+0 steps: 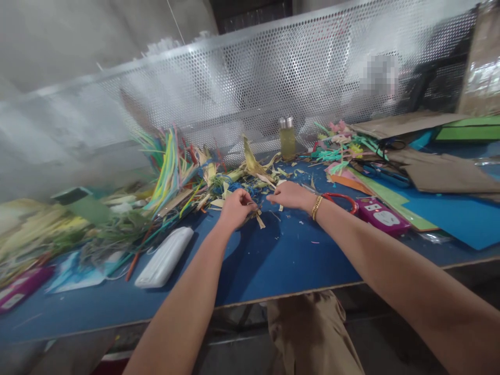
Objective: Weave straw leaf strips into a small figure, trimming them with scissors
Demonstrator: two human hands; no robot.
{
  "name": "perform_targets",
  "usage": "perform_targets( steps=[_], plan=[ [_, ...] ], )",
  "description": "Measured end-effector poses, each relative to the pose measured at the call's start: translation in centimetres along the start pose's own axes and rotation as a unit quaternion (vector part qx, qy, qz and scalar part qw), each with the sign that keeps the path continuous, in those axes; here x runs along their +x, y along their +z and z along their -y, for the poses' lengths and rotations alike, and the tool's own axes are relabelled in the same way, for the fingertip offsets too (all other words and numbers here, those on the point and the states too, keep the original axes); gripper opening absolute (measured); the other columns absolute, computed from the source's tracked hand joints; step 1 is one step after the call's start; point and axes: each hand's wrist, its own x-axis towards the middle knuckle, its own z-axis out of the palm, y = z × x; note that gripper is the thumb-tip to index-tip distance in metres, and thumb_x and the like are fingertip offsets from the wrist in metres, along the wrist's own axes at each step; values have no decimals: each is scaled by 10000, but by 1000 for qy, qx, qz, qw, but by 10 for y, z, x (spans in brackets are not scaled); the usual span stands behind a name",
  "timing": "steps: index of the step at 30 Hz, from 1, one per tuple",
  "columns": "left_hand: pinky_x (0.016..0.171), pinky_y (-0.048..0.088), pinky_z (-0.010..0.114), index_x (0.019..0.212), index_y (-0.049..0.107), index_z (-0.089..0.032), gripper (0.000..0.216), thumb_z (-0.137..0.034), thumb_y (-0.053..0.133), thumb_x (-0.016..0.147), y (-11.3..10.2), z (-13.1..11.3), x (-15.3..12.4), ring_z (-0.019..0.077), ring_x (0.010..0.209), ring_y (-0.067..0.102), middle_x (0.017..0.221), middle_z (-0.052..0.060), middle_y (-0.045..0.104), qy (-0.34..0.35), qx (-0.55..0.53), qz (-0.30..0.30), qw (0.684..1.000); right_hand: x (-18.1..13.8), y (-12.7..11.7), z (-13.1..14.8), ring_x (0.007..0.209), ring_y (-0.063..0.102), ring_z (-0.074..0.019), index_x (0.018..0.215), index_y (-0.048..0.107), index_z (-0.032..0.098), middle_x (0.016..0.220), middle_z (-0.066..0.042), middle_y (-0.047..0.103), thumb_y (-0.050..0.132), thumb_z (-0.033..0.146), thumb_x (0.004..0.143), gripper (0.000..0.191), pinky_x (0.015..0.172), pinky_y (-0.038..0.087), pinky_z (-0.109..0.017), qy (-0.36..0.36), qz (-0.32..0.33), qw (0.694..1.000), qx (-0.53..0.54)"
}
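Above the blue tabletop [265, 265], my left hand [236, 209] is closed in a pinch. A small strip of dry corn husk [260, 221] sticks out from its fingertips. My right hand [294, 195], with a gold bracelet [316, 207] at the wrist, is a little to the right. Its thumb and fingers are drawn together toward the left hand; anything between them is too small to make out. Just behind both hands lies a heap of corn husks [253, 161] and scraps. Red-handled scissors [353, 205] rest beside my right wrist.
Coloured pipe cleaners [167, 164] stand at the back left, near a white pack [166, 258]. A glass bottle [288, 141] is at the back. To the right lie a purple box [385, 216] and coloured sheets [461, 213]. A perforated metal panel [250, 78] rises behind.
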Motion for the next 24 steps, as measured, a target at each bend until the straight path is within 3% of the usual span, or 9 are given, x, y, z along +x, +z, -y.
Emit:
perform_targets(
  steps=[5,12,15,18,21,24],
  plan=[
    [605,405,261,709,490,-195,233,-232,701,617,2,-13,-5,128,600,526,646,-30,585,29,-17,3,999,5,14,5,579,547,-154,687,716,144,639,-83,633,459,603,807,540,535,351,-256,36,-5,999,22],
    [675,445,283,767,543,-177,235,-232,714,616,4,-25,-9,148,689,581,737,8,639,61,-25,11,998,10,29,6,488,433,-105,649,689,156,516,-3,525,605,476,712,337,465,260,-247,28,-8,992,121],
    [728,443,294,899,588,-176,346,-312,743,621,-6,-22,-7,176,804,601,872,40,669,64,-3,-57,996,12,25,0,517,442,-106,633,682,155,545,-12,552,592,413,740,293,494,270,-249,8,-48,992,114],
    [686,425,294,898,634,-171,430,-483,741,622,-18,-18,-5,192,772,591,857,51,669,-1,34,-142,989,12,16,-8,554,459,-105,650,678,145,602,-23,590,576,365,772,271,538,289,-248,-34,-111,988,105],
    [615,394,287,761,688,-158,451,-574,735,593,-19,-19,-7,190,680,571,719,51,661,-95,2,-64,993,12,10,-11,585,468,-102,664,661,139,626,-15,595,576,373,787,278,560,300,-240,-71,-157,976,131],
    [558,379,276,734,712,-145,416,-531,760,586,-10,-24,-11,159,581,539,628,43,641,-127,-109,42,985,10,8,-8,597,468,-95,679,656,134,625,-2,587,584,362,786,262,569,309,-230,-105,-167,966,167]
  ],
)
